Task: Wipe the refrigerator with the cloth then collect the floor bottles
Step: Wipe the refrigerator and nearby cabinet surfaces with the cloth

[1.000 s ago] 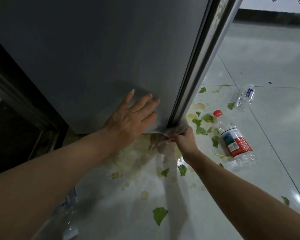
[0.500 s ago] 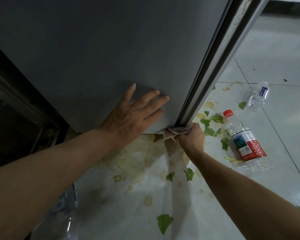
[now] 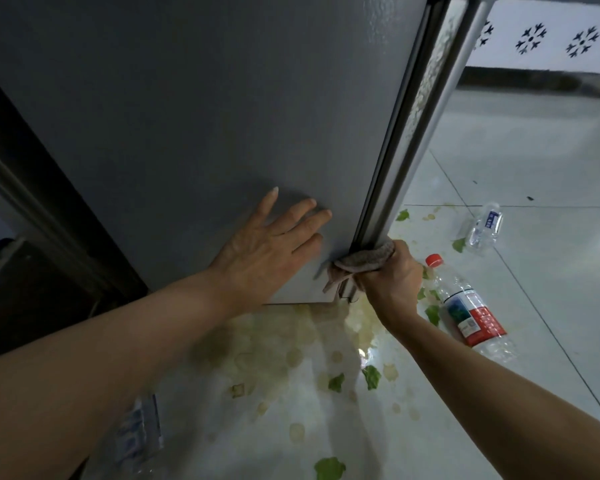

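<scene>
The grey refrigerator fills the upper left of the head view, its side panel facing me. My left hand lies flat against that panel near its bottom corner, fingers spread. My right hand grips a brownish cloth and presses it onto the lower end of the front edge strip. Three plastic bottles lie on the floor: a red-capped one with a red label just right of my right hand, a small clear one farther right, and one partly hidden under my left forearm.
The white tiled floor is strewn with green leaf scraps and yellowish wet stains below the refrigerator. A dark door frame stands to the left. A patterned wall with a dark skirting runs along the far right.
My right hand has slid the cloth a little up the refrigerator's front edge. My left hand has stayed flat on the side panel. The view has tilted upward slightly.
</scene>
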